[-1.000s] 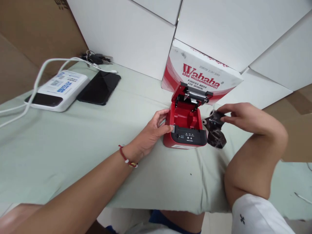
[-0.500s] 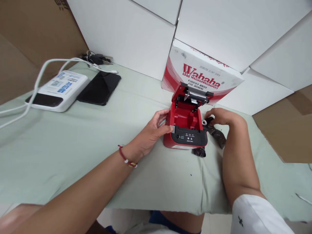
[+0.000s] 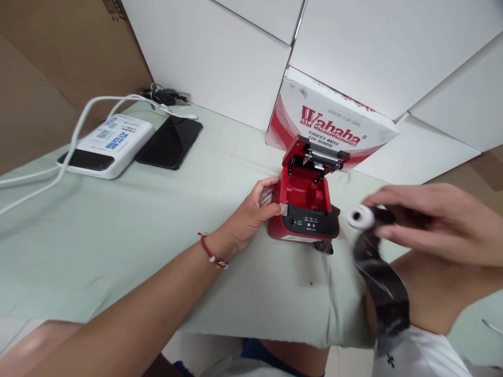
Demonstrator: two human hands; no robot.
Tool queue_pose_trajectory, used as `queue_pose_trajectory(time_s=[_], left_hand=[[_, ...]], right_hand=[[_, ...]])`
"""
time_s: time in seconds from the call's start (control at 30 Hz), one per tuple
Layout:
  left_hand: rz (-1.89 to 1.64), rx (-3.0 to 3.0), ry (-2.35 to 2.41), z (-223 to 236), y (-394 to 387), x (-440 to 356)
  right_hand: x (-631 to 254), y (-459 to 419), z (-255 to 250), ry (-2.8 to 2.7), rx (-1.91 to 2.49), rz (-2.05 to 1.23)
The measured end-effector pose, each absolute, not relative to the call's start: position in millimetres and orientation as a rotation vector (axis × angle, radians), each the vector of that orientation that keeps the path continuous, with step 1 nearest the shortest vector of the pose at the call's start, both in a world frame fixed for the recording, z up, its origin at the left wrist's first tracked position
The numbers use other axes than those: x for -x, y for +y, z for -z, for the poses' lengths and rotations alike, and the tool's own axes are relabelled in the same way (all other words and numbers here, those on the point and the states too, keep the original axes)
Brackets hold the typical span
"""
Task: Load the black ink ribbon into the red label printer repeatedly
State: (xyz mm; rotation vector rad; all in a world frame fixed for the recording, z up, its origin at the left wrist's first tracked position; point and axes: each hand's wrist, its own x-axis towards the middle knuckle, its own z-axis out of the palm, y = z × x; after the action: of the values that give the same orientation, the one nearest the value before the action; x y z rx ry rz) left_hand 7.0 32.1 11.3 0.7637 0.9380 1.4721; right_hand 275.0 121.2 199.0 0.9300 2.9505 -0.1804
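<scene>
A black tail [image 3: 387, 288] hangs from the roll [image 3: 360, 216], pinched in the right hand [image 3: 428, 220] beside the printer [image 3: 310, 224]; a light, level grip should limit creasing. The left hand [image 3: 251, 212], loosely open, braces the lid-up printer near the box [image 3: 334, 123].

The head view looks from the wearer's own head, forward and steeply down across the desk [image 3: 157, 220]; it is wide and fairly close, with the desk's near edge low in the frame and the wearer's lap [image 3: 283, 356] at bottom centre; white panels [image 3: 216, 63] fill the top, facing the lens, their seams slanting; the open red device [image 3: 301, 195] sits right of centre, seen from above and in front; the right hand [image 3: 432, 222], at right, looms larger than the left hand [image 3: 251, 212], near centre.
</scene>
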Motion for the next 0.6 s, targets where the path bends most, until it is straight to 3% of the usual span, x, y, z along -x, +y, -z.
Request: queue_pose_trajectory(time_s=[0.03,0.23,0.47,0.6], left_hand=[[-1.473,-0.765,0.939,-11,32,-7],[-1.476,-0.769,0.951,-10,33,-7],[-1.476,-0.745,0.963,-8,35,-8],[-1.487,-0.765,0.967,-7,36,-8]], right_hand=[[-259,125,-193,2.921,-0.902,0.312],[-185,147,-146,2.801,-1.092,0.166],[-177,157,-127,2.701,-1.011,0.227],[-171,159,-125,2.606,-0.976,0.101]])
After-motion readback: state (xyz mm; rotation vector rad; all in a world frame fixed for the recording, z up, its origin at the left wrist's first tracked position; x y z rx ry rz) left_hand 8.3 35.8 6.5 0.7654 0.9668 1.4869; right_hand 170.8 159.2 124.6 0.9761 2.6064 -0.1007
